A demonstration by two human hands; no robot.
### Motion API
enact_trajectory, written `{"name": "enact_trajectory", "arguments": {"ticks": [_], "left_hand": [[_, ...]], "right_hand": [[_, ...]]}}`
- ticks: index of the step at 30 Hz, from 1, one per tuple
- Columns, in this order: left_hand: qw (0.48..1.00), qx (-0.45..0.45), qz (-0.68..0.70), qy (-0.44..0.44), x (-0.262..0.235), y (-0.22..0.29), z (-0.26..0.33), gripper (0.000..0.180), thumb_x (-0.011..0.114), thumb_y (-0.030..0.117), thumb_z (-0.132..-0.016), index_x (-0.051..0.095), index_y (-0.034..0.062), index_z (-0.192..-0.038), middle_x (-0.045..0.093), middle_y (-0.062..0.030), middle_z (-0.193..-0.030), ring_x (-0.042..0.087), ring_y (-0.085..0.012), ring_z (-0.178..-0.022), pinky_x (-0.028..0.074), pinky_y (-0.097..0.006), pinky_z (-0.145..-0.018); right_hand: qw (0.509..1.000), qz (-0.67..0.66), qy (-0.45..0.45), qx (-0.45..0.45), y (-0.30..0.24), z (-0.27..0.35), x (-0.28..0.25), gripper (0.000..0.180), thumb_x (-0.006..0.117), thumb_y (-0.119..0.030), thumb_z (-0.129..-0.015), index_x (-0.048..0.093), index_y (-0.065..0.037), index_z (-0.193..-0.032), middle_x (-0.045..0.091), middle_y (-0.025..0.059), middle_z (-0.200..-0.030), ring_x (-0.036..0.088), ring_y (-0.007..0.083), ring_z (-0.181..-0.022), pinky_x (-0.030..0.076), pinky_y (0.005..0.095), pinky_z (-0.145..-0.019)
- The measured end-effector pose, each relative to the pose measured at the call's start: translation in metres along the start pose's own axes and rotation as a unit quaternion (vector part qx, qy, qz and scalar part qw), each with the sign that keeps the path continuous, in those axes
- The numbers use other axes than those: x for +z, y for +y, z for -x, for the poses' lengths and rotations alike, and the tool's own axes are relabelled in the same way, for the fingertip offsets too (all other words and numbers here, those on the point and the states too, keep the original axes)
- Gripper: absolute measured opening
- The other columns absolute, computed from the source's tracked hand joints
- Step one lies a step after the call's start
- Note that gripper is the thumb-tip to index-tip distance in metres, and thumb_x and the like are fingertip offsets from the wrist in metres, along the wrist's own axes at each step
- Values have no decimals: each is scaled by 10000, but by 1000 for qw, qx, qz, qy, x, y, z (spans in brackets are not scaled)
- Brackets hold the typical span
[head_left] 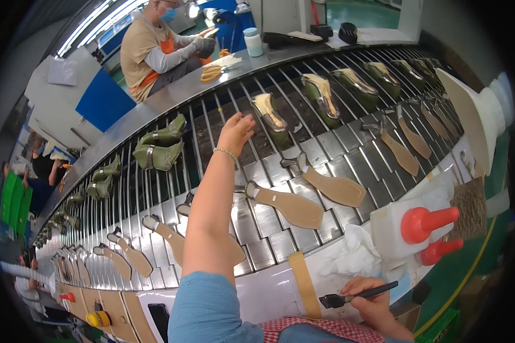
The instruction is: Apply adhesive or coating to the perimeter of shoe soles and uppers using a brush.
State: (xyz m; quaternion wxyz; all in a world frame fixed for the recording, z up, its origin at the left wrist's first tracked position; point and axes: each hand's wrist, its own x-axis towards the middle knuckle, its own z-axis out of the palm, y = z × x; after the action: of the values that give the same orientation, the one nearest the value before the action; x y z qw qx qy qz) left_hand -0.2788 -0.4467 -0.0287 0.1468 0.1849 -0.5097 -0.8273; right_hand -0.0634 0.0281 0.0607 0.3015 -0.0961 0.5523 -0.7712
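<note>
At the lower right of the frame, the right grip point(372, 300) is closed around the dark handle of a flat brush point(334, 300), whose black head points left above a white-covered surface point(269, 286). Near the centre of the frame, the left grip point(236, 132) is partly open, its fingers loosely curled with nothing visible in them; the fingertips are close beside a green shoe upper point(277, 128), though whether they touch it cannot be told. That upper lies with its pale underside facing up on a slatted metal conveyor point(257, 171), which sweeps from the lower left to the upper right of the frame. More green uppers point(326, 106) follow in a row toward the upper right, while another green pair point(157, 148) sits left of the reaching arm. Below the left hand's shoe, two tan soles point(292, 210) lie near each other, with further soles along the near edge of the conveyor at both sides. Just above and left of the brush, a tan strip point(304, 280) crosses the white covering. Above the right hand are a crumpled white cloth point(355, 254) and a white bottle point(386, 220) with a red nozzle. At the lower left lies a dark phone point(159, 320). Along the far metal ledge, at the upper middle, stand a pale jar point(253, 44) and yellow-handled scissors point(212, 73), near a seated co-worker point(149, 46) in gloves.
</note>
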Motion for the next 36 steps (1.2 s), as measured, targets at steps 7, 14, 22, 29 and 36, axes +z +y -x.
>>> {"name": "enact_trajectory", "arguments": {"ticks": [7,14,22,29,36], "left_hand": [[939,50,-338,-28,-65,45,133,460,645,114,-854,490,36,-1280,622,-80,-1146,602,-138,-985,485,-271,-811],[854,128,-504,-18,-76,46,328,387,619,124,-848,545,55,-1221,639,-80,-1096,620,-188,-997,496,-321,-867],[876,148,-447,-100,-47,-21,503,341,643,152,-836,563,21,-1140,627,-116,-1059,616,-225,-980,485,-348,-846],[865,-445,-161,-169,-101,-97,669,211,586,255,-889,624,50,-926,612,-27,-750,599,-139,-649,509,-301,-596],[799,-418,-430,40,-240,-432,757,433,509,375,-868,651,68,-1138,608,-195,-1183,589,-358,-1075,466,-436,-904]], "right_hand": [[996,23,24,-84,15,7,16,181,600,-34,-726,553,-18,-900,601,155,-878,575,220,-837,454,321,-793],[995,-12,37,-95,25,27,25,155,586,-68,-839,516,-32,-972,567,102,-945,557,171,-853,454,283,-762],[994,-43,-36,-96,19,74,27,211,584,-91,-886,561,40,-1049,568,127,-1034,531,235,-985,421,393,-897],[993,17,-57,-98,4,112,14,243,542,-141,-922,521,42,-1080,544,134,-1056,507,218,-1002,407,370,-903],[973,173,-85,-127,-10,116,25,247,542,-168,-917,503,34,-1053,538,117,-970,503,193,-887,422,337,-792]]}}
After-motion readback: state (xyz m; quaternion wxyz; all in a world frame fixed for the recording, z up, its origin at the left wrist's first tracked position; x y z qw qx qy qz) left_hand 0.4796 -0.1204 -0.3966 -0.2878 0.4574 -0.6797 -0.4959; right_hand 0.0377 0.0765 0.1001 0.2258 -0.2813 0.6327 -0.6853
